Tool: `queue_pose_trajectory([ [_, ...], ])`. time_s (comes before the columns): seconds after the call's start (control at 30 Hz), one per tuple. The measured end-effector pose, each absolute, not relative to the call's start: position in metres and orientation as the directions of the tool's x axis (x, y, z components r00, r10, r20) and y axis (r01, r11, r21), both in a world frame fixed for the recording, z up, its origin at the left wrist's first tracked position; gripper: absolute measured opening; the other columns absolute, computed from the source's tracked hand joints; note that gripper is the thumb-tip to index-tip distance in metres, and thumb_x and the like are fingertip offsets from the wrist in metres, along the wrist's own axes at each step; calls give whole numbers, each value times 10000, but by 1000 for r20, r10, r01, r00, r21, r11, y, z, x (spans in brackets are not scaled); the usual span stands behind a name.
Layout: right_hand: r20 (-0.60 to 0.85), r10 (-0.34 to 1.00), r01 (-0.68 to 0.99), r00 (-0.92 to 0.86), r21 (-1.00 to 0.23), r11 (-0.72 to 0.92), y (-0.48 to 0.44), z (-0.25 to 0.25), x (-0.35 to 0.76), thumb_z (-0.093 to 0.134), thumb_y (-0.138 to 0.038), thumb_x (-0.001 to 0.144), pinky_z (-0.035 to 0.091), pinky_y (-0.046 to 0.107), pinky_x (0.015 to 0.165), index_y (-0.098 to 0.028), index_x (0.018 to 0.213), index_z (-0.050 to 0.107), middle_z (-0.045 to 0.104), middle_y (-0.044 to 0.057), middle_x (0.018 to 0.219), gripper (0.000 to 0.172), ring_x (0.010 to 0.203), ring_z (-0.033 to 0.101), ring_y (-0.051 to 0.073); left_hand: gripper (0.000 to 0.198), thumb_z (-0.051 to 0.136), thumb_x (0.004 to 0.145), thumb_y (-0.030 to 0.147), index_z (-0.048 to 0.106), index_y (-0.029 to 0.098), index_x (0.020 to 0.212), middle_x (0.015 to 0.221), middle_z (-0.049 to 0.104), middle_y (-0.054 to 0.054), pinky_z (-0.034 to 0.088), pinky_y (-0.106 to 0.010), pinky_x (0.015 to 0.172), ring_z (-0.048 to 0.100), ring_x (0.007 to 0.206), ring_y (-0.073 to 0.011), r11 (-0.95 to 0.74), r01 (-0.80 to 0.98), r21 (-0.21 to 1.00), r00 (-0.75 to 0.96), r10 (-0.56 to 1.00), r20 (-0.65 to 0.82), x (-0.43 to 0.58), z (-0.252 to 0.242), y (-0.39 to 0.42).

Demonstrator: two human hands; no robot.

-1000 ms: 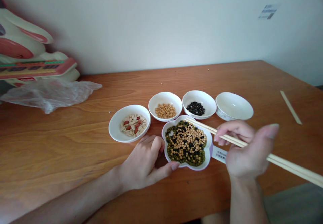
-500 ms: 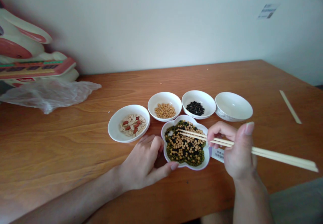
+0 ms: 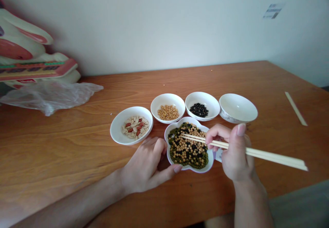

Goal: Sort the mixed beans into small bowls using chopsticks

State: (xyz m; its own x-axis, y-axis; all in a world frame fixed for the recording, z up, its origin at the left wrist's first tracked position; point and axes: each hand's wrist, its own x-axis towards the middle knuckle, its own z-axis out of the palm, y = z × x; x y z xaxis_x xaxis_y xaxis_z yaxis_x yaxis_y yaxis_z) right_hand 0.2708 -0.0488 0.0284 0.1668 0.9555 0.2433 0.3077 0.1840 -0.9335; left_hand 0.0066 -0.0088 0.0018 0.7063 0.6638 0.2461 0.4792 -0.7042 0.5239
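Note:
My right hand (image 3: 235,154) grips a pair of pale wooden chopsticks (image 3: 275,156). Their tips lie close together, down in the mixed beans at the left part of a white flower-shaped dish (image 3: 210,163). Yellow soybeans, black beans and small green beans (image 3: 203,164) fill that dish. Against its left and front rim, my left hand (image 3: 142,168) holds the dish with curled fingers and the thumb. Whether a bean is between the chopstick tips is too small to tell.
Behind the dish stand white bowls: one with peanuts (image 3: 135,127), one with soybeans (image 3: 168,112), one with black beans (image 3: 199,110), and an empty bowl (image 3: 239,106). A paper sleeve (image 3: 295,108) lies right. A plastic bag (image 3: 51,94) and toy keyboard (image 3: 38,67) sit left.
My right hand and the chopsticks have shifted left, and the tips have moved slightly left and down within the dish. My left hand and the dish stay in place.

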Motion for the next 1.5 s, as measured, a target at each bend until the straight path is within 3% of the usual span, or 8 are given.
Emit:
queue_pose_trajectory([
  [0.73, 247, 962, 357, 121, -915, 190, -48, 27, 267, 127, -735, 1093, 388, 306, 532, -218, 692, 658, 608, 31, 604, 843, 571, 553, 159, 342, 631, 1033, 539, 499, 228, 975, 860, 655, -41, 523, -367, 653, 625, 733, -222, -686, 494, 535, 705, 676, 215, 9, 5, -9],
  [1.07, 286, 941, 330, 181, -919, 216, -49, 34, 261, 178, -752, 1084, 389, 307, 498, -217, 646, 669, 593, 39, 568, 849, 542, 549, 163, 351, 618, 1036, 554, 490, 232, 978, 859, 651, -41, 522, -368, 653, 624, 735, -222, -683, 496, 536, 707, 676, 208, 9, 4, -9],
  [1.33, 354, 846, 263, 398, -928, 265, -45, 36, 265, 167, -909, 968, 436, 334, 449, -226, 574, 691, 619, 84, 532, 947, 506, 605, 210, 336, 636, 1030, 535, 491, 235, 991, 864, 658, -40, 522, -365, 658, 635, 730, -222, -696, 490, 525, 709, 669, 224, 7, 5, -9],
  [1.5, 444, 725, 264, 527, -896, 357, -34, 37, 252, 233, -903, 964, 447, 344, 486, -238, 569, 682, 604, 75, 519, 894, 512, 614, 217, 331, 655, 1020, 526, 505, 231, 1016, 885, 673, -42, 526, -362, 660, 654, 750, -228, -688, 483, 542, 698, 676, 236, 6, 5, -9],
])
